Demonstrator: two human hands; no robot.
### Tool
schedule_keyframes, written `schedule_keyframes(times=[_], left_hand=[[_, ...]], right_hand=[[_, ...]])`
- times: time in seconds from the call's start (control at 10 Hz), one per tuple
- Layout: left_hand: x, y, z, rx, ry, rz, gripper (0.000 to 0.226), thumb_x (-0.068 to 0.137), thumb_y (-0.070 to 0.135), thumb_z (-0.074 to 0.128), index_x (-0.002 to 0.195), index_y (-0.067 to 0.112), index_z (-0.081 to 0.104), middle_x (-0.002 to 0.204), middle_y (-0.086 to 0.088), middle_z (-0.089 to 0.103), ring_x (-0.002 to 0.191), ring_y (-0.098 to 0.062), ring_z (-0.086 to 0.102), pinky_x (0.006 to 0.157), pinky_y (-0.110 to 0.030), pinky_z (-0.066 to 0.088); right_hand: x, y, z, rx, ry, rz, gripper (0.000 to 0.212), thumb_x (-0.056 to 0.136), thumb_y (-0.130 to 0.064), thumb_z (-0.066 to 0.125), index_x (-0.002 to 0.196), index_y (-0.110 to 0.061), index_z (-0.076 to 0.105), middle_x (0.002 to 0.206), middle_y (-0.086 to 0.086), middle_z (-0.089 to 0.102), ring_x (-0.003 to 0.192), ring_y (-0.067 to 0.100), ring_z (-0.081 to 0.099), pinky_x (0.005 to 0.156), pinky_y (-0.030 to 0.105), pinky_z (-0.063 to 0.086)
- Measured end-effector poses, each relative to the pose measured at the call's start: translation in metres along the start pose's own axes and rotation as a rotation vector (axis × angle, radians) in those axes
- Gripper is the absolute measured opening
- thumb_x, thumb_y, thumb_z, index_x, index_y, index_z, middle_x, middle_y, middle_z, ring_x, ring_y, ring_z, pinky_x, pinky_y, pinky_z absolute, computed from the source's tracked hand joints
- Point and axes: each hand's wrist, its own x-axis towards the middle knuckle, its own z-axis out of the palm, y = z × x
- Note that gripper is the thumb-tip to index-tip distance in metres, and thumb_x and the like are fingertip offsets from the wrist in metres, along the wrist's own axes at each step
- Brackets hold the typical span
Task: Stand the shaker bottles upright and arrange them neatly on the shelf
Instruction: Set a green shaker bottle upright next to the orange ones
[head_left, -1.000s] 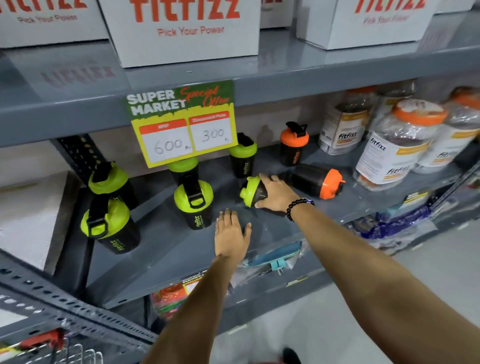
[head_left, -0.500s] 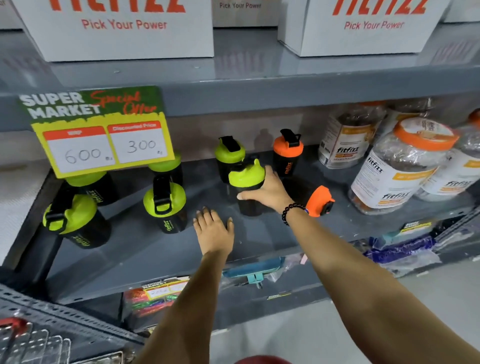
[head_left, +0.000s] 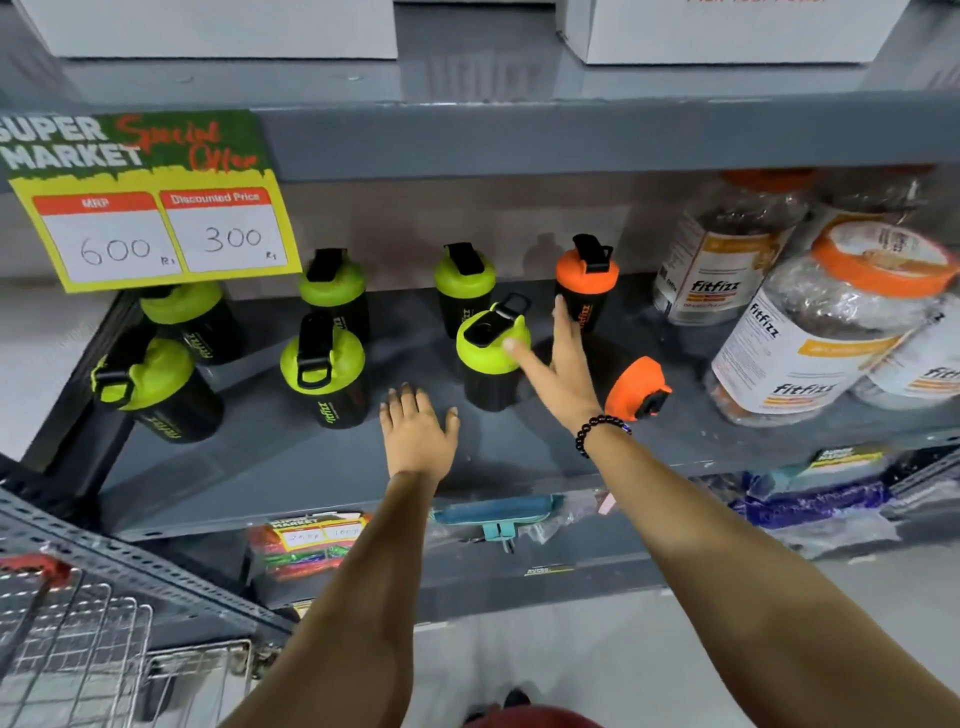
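While your right hand (head_left: 563, 371) spreads open beside the upright green shaker (head_left: 491, 358), an orange shaker (head_left: 636, 387) lies toppled at three o'clock; your left hand (head_left: 415, 434) rests flat, empty, steadying you on the shelf (head_left: 311, 467).

Six shakers (head_left: 491, 358) upright, orange one (head_left: 636, 389) toppled

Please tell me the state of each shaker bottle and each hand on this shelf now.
Five green-lid bottles, including front one: upright.
Back orange-lid bottle: upright.
Front orange-lid bottle: lying on its side.
Right hand: open, thumb touching green lid.
Left hand: open, flat on shelf.
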Motion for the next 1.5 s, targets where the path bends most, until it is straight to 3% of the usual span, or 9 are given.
schedule_keyframes(times=[0.1,0.2,0.3,0.4,0.5,0.7,0.9,1.1,1.5], left_hand=[[0.000,0.000,0.000,0.002,0.004,0.008,0.062,0.096,0.039,0.041,0.141,-0.004,0.034,0.151,-0.024,0.033,0.143,-0.038,0.025,0.120,-0.048,0.015],[-0.001,0.000,-0.001,0.000,0.002,0.008,0.062,0.096,0.038,0.042,0.140,-0.004,0.034,0.151,-0.024,0.034,0.143,-0.038,0.024,0.120,-0.048,0.015],[-0.001,0.000,-0.002,0.000,-0.003,0.009,0.062,0.097,0.038,0.041,0.141,-0.004,0.034,0.152,-0.023,0.032,0.144,-0.038,0.023,0.120,-0.048,0.014],[-0.002,-0.001,-0.003,0.004,-0.013,0.015,0.062,0.097,0.039,0.039,0.142,-0.003,0.033,0.153,-0.022,0.031,0.145,-0.037,0.021,0.120,-0.047,0.013],[-0.002,-0.001,-0.003,0.019,-0.023,0.017,0.063,0.098,0.040,0.036,0.145,-0.002,0.028,0.155,-0.021,0.027,0.146,-0.036,0.018,0.121,-0.047,0.011],[-0.001,0.000,-0.001,0.040,-0.045,0.018,0.063,0.099,0.040,0.033,0.148,0.001,0.023,0.158,-0.020,0.021,0.147,-0.036,0.014,0.121,-0.046,0.009],[0.000,-0.001,0.000,0.047,-0.054,0.020,0.062,0.099,0.040,0.033,0.149,0.005,0.022,0.158,-0.020,0.020,0.147,-0.036,0.014,0.121,-0.047,0.008],[-0.001,0.000,-0.002,0.047,-0.055,0.023,0.062,0.099,0.040,0.031,0.149,0.005,0.022,0.159,-0.019,0.019,0.148,-0.036,0.012,0.122,-0.046,0.008],[-0.002,-0.001,-0.005,0.033,-0.075,0.020,0.062,0.099,0.040,0.031,0.149,0.004,0.021,0.159,-0.019,0.019,0.148,-0.036,0.012,0.122,-0.046,0.008]], right_hand=[[0.004,-0.007,-0.008,-0.082,0.142,-0.169,0.062,0.085,-0.008,0.058,0.143,-0.012,0.035,0.149,0.011,0.035,0.135,0.025,0.038,0.107,0.032,0.037],[0.021,-0.036,-0.013,-0.300,-0.015,-0.370,0.062,0.074,0.008,0.048,0.133,-0.010,0.051,0.144,0.010,0.046,0.135,0.026,0.039,0.115,0.033,0.030],[0.031,-0.056,-0.012,-0.542,-0.269,-0.413,0.063,0.076,0.008,0.046,0.134,-0.015,0.051,0.150,0.007,0.040,0.143,0.023,0.025,0.121,0.037,0.016],[0.041,-0.061,-0.007,-0.735,-0.470,-0.374,0.055,0.082,0.004,0.045,0.132,-0.016,0.054,0.146,0.007,0.046,0.141,0.025,0.030,0.122,0.040,0.012],[0.045,-0.059,-0.006,-0.710,-0.413,-0.312,0.044,0.086,-0.009,0.054,0.130,-0.017,0.056,0.135,0.008,0.056,0.126,0.029,0.047,0.108,0.038,0.038],[0.045,-0.066,0.001,-0.793,-0.259,-0.221,0.050,0.083,-0.043,0.064,0.123,-0.014,0.058,0.124,0.009,0.057,0.115,0.028,0.053,0.080,0.030,0.040],[0.043,-0.069,0.012,-0.741,-0.157,-0.141,0.051,0.082,-0.047,0.065,0.112,-0.006,0.060,0.117,0.013,0.063,0.108,0.033,0.059,0.080,0.036,0.048],[0.041,-0.075,0.021,-0.735,-0.088,-0.071,0.045,0.085,-0.045,0.062,0.099,-0.003,0.061,0.105,0.015,0.066,0.099,0.033,0.062,0.069,0.034,0.042],[0.031,-0.070,0.023,-0.658,-0.006,-0.043,0.055,0.084,-0.054,0.057,0.111,-0.006,0.058,0.109,0.015,0.066,0.102,0.034,0.062,0.076,0.037,0.049]])
